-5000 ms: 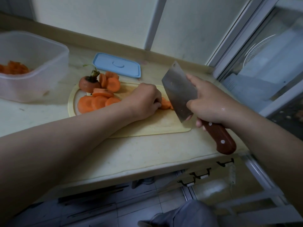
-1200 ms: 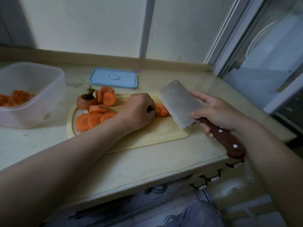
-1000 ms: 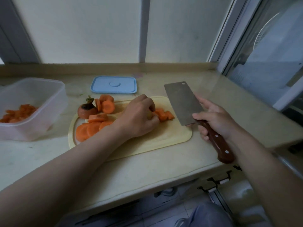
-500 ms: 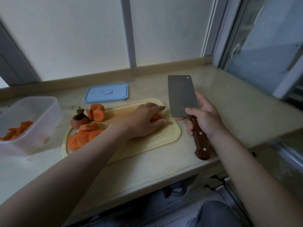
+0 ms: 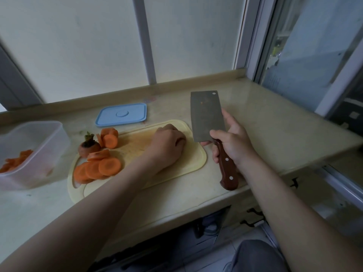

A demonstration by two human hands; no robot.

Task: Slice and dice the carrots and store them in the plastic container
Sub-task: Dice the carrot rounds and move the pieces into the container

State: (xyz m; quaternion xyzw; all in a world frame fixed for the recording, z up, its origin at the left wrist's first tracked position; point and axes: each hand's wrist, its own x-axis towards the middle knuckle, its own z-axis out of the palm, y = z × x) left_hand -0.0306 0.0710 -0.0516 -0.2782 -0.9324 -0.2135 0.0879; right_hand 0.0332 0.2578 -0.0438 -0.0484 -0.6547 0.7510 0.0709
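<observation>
My left hand (image 5: 169, 146) lies on the right half of the yellow cutting board (image 5: 191, 160). Its fingers are curled over the diced carrot pieces, which are hidden beneath it. My right hand (image 5: 232, 147) grips the brown handle of the cleaver (image 5: 206, 116). The blade is held flat, pointing away, just right of the board. Round carrot slices (image 5: 98, 168) are piled on the board's left end, with a carrot top (image 5: 89, 149) and more slices (image 5: 109, 138) behind them. The clear plastic container (image 5: 39, 138) at the far left holds diced carrot (image 5: 15, 161).
A blue container lid (image 5: 121, 114) lies flat behind the board, near the wall ledge. The counter's front edge (image 5: 176, 211) runs close below the board. A window frame (image 5: 253, 36) rises at the back right corner.
My left hand's fingers, stretched over the diced pieces half a second ago, have curled in and now hide them. The cleaver stays lifted off the board to the right. My head has tilted up.
</observation>
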